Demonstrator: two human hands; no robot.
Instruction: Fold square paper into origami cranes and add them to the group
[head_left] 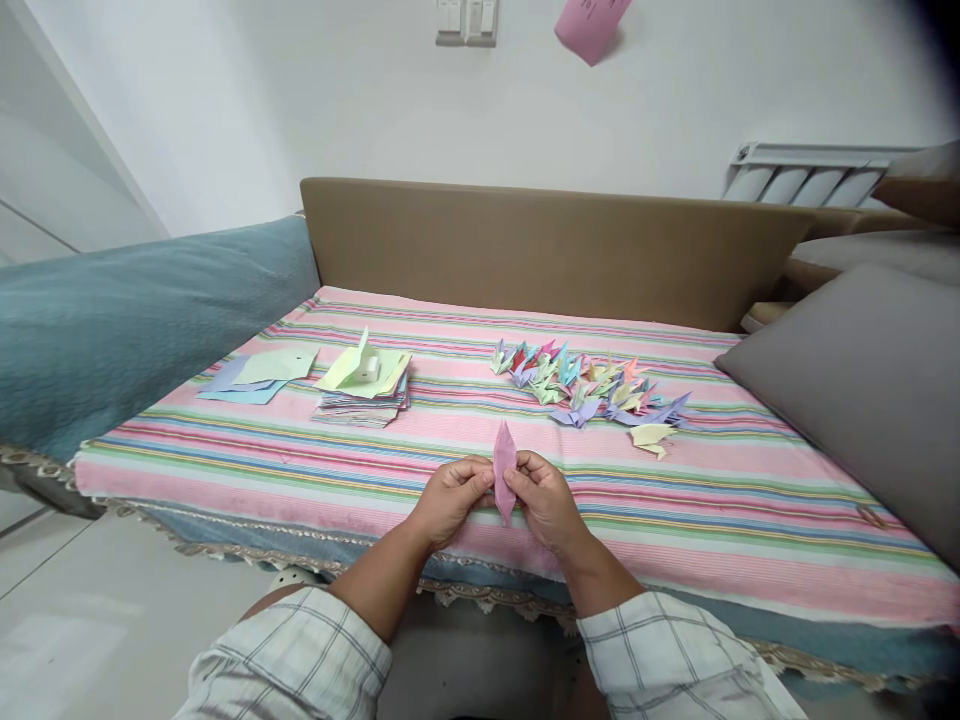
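Observation:
A pink folded paper piece (504,468), narrow and pointed at both ends, stands upright between my two hands. My left hand (448,497) pinches its left edge and my right hand (546,497) pinches its right edge, both just above the near edge of the striped cloth (525,560). Beyond my hands lies a heap of several small folded paper cranes (585,390) in mixed pastel colours. A single pale yellow crane (651,437) sits at the heap's near right side.
A stack of coloured paper squares (365,393) with a loose green sheet on top lies to the left. Flat blue and green sheets (255,376) lie farther left. A teal blanket (112,320), brown backrest (540,245) and grey cushion (870,390) surround the cloth.

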